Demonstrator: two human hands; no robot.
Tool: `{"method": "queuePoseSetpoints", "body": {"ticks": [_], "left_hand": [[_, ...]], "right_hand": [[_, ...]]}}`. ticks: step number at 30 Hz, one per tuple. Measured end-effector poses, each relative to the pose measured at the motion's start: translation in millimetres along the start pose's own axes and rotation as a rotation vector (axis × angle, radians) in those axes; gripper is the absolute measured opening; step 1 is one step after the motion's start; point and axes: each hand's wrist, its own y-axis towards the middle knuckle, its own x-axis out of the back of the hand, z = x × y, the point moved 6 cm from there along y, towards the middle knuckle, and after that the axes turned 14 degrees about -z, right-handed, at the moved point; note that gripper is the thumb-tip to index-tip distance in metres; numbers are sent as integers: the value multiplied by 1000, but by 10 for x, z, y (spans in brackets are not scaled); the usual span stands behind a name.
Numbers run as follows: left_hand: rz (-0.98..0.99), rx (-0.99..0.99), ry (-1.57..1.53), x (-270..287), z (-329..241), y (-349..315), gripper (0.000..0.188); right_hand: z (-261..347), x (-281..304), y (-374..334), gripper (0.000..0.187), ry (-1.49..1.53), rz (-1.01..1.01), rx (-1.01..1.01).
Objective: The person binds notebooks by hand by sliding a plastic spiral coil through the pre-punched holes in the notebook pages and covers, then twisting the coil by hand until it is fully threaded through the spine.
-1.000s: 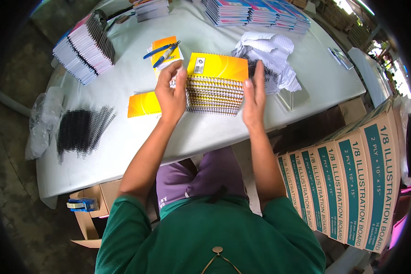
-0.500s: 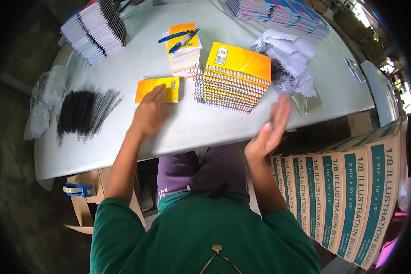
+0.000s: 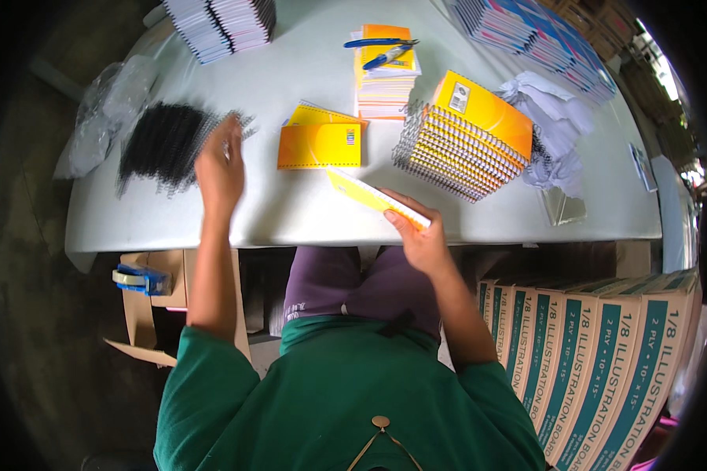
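Note:
My right hand [image 3: 426,242] grips a thin yellow notebook [image 3: 363,194] by one end, tilted above the table's front edge. No coil shows along the notebook's visible edge. My left hand [image 3: 220,169] is at the right side of a pile of black spiral coils [image 3: 161,145]. Its fingers are drawn together; whether a coil is between them is too blurred to tell. Between the hands lie orange-yellow notebooks [image 3: 314,147] with punched holes along the edge. To their right is a stack of coil-bound yellow notebooks [image 3: 487,110].
Behind stands a paper stack [image 3: 385,96] with two blue pens on top. Clear plastic [image 3: 114,106] lies far left, crumpled white paper [image 3: 554,118] right. Spiral-bound book stacks [image 3: 228,27] stand at the back. Below are cartons [image 3: 597,353] and a blue tape dispenser [image 3: 143,280].
My left hand has left the yellow notebooks and moved left to the coils. My right hand, empty before, now holds a notebook. The view has shifted.

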Motion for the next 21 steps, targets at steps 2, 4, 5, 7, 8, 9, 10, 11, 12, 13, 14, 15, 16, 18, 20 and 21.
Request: {"method": "queuePoseSetpoints", "body": {"ticks": [2,4,5,7,8,9,10,11,12,13,14,15,16,18,20,21], "left_hand": [[-41,-268,764,-70,609,121,45],[25,-258,680,-140,817,76,46],[138,-38,576,-171,907,78,38],[120,-158,572,-167,785,145,36],[111,-219,570,-160,726,176,35],[43,-316,609,-86,638,201,33],[18,-370,617,-35,585,239,33],[-7,-426,624,12,537,289,34],[-36,-480,633,90,466,336,34],[90,-329,520,72,413,396,34],[164,-226,324,40,272,369,32],[244,-124,131,13,27,255,31],[320,-21,-58,-31,-155,113,30],[673,30,-268,-196,-382,-263,29],[753,55,-406,-302,-512,-519,31],[765,90,-412,-361,-510,-559,32]], "right_hand": [[-348,103,49,29,-32,65,-142],[-71,26,105,28,26,46,-73],[28,9,123,28,53,30,-41],[-68,25,140,28,13,73,76],[-98,44,163,28,-6,95,135],[-108,49,175,29,-17,129,132],[-123,62,193,28,5,140,96],[-125,74,212,28,28,150,61],[-132,57,232,27,52,164,29],[-164,64,232,26,36,141,37],[-182,79,242,27,36,129,43],[-194,92,243,27,39,110,45],[-206,104,253,27,45,92,50],[-224,116,247,29,70,79,38],[-202,124,256,30,92,75,57],[-200,133,258,31,104,67,45]]}}
